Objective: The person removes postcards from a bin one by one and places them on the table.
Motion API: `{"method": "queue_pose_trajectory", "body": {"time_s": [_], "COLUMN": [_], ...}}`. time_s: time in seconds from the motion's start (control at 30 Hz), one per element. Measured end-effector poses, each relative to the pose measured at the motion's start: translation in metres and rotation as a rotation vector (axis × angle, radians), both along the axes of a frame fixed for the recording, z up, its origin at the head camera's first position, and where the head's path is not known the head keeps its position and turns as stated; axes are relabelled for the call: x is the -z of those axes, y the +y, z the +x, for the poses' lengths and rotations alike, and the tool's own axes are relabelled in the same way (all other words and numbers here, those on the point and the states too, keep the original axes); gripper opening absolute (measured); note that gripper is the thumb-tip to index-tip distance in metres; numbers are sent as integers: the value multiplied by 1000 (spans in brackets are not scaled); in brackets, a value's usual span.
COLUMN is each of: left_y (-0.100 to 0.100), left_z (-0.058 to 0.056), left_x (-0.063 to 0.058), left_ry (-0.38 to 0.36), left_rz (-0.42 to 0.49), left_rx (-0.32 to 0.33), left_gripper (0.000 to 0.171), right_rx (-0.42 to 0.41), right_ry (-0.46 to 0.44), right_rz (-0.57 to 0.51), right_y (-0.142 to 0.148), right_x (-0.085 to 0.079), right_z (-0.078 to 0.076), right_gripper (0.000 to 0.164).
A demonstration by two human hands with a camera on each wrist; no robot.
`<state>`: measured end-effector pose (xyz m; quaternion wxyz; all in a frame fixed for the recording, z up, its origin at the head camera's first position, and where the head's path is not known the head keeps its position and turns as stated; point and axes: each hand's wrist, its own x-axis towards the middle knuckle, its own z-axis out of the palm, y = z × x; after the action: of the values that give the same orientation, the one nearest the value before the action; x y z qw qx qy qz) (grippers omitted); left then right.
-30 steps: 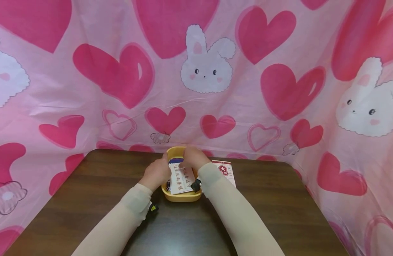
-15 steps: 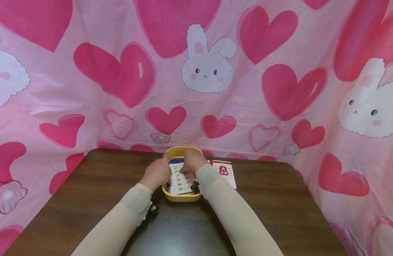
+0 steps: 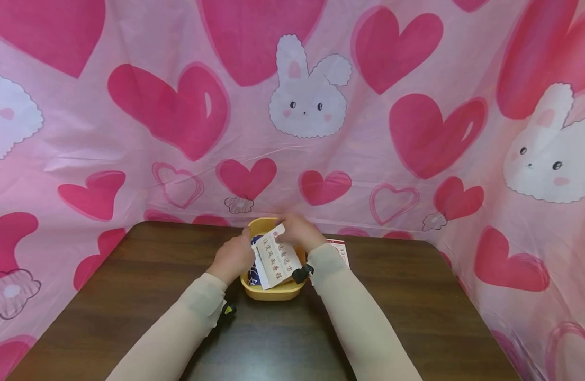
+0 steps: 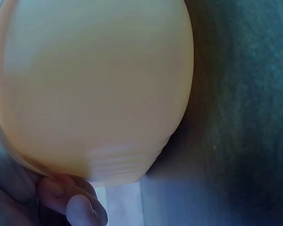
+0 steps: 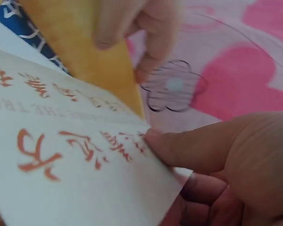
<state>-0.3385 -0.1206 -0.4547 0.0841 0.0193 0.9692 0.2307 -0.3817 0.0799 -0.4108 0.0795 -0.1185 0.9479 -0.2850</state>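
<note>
Near the table's far edge stands a yellow plastic basket (image 3: 272, 296). My left hand (image 3: 232, 257) grips its left rim; the left wrist view shows the basket's outer wall (image 4: 99, 84) with curled fingertips (image 4: 85, 207) at its edge. Between thumb and fingers, my right hand (image 3: 299, 233) pinches one corner of a white card (image 3: 279, 262) printed with reddish-brown Chinese characters. The card is tilted over the basket. Beneath it, partly hidden, lie a dark blue patterned item (image 3: 254, 276) and another white sheet (image 5: 19, 42).
A white and red card (image 3: 340, 247) lies on the table right of the basket, partly covered by my right arm. The dark wooden table (image 3: 406, 307) meets a pink curtain (image 3: 216, 137) with hearts and rabbits behind and on both sides.
The right hand has moved up and right, lifting and tilting the white card from its flat position in the basket. The left hand stays on the rim.
</note>
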Motion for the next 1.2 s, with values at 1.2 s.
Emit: {"method": "queue_pose_trajectory", "body": {"time_s": [1.2], "left_y": [2], "left_z": [3], "left_x": [-1], "left_ry": [12], "left_rz": [-7], "left_rx": [-9], "left_gripper": [82], "right_rx": [284], "right_ry": [-45], "right_rz": [-386], "right_y": [178], "right_x": [6], "right_z": [0], "right_gripper": [43]}}
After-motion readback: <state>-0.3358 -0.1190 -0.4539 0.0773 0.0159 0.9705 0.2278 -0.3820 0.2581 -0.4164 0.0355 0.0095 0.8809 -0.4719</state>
